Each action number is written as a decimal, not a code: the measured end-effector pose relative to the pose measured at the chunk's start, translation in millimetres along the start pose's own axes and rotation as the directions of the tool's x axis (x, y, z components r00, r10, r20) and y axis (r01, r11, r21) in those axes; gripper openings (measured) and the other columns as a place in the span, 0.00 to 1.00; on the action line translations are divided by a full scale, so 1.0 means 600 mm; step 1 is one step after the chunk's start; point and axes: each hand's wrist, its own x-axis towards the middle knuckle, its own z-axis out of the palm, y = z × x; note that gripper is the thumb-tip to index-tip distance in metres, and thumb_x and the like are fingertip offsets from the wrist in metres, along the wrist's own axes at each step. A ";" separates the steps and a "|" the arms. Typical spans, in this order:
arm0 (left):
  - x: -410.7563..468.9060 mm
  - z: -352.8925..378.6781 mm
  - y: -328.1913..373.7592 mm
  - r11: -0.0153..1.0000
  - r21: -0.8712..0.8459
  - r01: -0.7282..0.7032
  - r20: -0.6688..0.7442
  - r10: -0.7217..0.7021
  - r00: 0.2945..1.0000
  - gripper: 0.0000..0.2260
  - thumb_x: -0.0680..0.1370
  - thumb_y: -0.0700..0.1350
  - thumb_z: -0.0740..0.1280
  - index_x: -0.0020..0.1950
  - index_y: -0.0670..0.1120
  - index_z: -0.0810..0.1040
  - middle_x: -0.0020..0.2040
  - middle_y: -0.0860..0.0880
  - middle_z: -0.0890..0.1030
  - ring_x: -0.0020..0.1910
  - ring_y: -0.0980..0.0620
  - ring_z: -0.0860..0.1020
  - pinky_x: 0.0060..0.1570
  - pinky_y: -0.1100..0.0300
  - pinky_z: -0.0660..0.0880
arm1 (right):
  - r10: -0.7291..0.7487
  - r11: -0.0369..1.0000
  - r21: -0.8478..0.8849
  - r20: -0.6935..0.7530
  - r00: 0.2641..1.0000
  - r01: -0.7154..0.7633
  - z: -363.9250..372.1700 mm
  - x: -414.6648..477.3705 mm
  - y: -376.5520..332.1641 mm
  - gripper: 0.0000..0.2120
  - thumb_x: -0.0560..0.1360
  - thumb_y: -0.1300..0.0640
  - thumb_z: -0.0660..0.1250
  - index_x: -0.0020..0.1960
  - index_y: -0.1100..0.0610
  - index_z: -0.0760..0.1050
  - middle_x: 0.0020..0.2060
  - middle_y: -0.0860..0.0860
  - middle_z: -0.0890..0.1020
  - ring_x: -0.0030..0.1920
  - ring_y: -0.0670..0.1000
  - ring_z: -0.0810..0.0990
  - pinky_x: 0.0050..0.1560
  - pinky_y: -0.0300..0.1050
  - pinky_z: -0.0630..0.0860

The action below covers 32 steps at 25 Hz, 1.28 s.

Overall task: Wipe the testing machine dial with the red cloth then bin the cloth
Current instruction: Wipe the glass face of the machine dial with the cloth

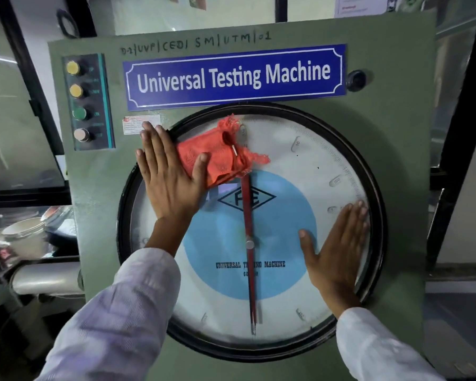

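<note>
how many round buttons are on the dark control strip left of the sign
4, stacked in one column: a yellow button on top, a second yellow below it, a green third, and a pale pinkish one lowest. None looks hidden.

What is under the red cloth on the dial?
The red cloth lies on the dial glass, pressed by the left hand. It covers the pointer's upper end and some scale marks.

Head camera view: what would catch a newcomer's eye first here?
The blue sign reading "Universal Testing Machine" stands out at the top of the green panel. Below it sits the big round dial, with a red cloth pressed to its upper left by the left hand. The right hand lies flat at the dial's right edge.
</note>
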 end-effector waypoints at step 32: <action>0.000 0.031 0.078 0.997 0.000 -0.079 -0.058 0.079 0.995 0.36 0.86 0.62 0.52 0.86 0.40 0.49 0.86 0.38 0.51 0.86 0.42 0.49 0.85 0.44 0.48 | -0.005 0.992 -0.127 -0.055 0.998 -0.002 0.018 -0.008 0.012 0.49 0.82 0.29 0.50 0.86 0.65 0.44 0.87 0.62 0.48 0.88 0.59 0.47 0.87 0.59 0.50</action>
